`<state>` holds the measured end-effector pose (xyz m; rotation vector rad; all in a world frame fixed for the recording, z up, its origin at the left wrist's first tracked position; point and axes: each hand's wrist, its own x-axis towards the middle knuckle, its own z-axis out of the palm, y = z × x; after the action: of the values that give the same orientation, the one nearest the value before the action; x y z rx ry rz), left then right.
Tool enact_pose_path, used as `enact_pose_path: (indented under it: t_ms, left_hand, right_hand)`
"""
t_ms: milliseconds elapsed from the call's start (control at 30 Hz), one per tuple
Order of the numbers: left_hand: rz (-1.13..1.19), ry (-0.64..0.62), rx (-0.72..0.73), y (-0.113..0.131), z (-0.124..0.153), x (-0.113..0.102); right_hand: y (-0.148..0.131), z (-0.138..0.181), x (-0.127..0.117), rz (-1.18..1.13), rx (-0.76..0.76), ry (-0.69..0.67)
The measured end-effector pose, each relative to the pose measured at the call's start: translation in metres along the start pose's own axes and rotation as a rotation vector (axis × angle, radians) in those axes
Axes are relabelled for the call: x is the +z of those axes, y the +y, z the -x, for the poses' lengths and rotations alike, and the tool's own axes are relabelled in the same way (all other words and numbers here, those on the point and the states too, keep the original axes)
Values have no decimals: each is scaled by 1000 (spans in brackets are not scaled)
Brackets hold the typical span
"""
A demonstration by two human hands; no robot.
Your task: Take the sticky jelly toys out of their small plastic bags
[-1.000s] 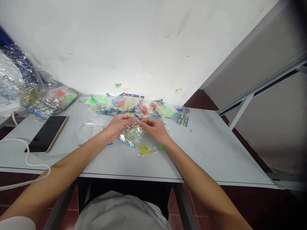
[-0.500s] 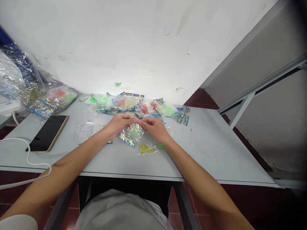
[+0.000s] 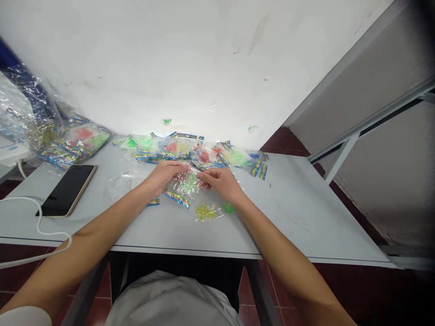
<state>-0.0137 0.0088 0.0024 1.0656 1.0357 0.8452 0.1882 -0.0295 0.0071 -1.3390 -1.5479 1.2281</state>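
Note:
A small clear plastic packet [image 3: 183,186] with green pieces inside and a colourful header strip hangs between my two hands over the white table [image 3: 299,213]. My left hand [image 3: 162,175] pinches its upper left edge, fingers closed. My right hand [image 3: 221,181] pinches its upper right edge, fingers closed. Just in front of my right hand lie a yellow-green loose piece in plastic [image 3: 205,211] and a small green piece [image 3: 228,208].
A row of similar colourful packets [image 3: 176,147] lies along the wall. More packets in a clear bag [image 3: 73,140] sit at the far left. A black phone [image 3: 68,189] lies left, with a white cable [image 3: 37,226] beside it. A metal frame [image 3: 356,131] stands at right.
Both hands have shifted slightly left and toward the wall with the packet, and its header strip now lies a little lower left.

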Motion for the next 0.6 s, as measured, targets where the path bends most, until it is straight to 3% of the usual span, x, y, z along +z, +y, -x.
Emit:
enact_pose_path:
  t_ms: [100, 200, 333, 400, 500, 600]
  left_hand:
    - [-20, -11, 17, 2, -1, 0]
    - [-118, 95, 99, 9, 2, -1]
    - [-492, 328, 423, 20, 20, -23]
    - [-786, 414, 533, 18, 38, -46]
    - [-1176, 571, 435, 5, 70, -82]
    - [-1354, 617, 289, -10, 97, -102]
  right_hand:
    - [1, 0, 0, 8, 7, 26]
    - [4, -4, -4, -5, -12, 191]
    - [12, -14, -24, -63, 17, 451]
    - [18, -19, -36, -50, 104, 432]
    - [24, -20, -46, 103, 131, 456]
    - [22, -16, -43, 333, -9, 528]
